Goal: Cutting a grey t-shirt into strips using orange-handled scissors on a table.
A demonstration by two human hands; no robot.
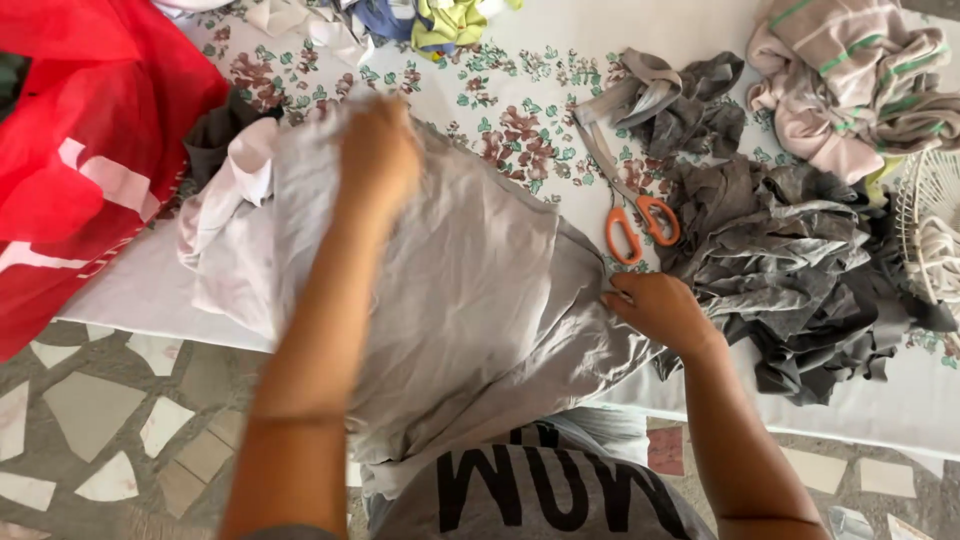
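Floral-clothed counter [520, 70] over mosaic floor [110, 440]: both hands, left [378, 150], right [655, 305], grip grey cloth [480, 290]; white basket [930, 215] at 3 o'clock holds pale fabric.

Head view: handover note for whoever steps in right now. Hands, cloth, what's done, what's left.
Left hand: pressed on the far part of the large light grey cloth, blurred by motion; grip unclear.
Right hand: fingers at the cloth's right edge, on the floral-print table cover.
Orange-handled scissors: lying untouched beyond the right hand, beside the dark grey fabric pile.
Done: cloth spread flat over the table edge.
Left: no cut visible; the scissors are not picked up.
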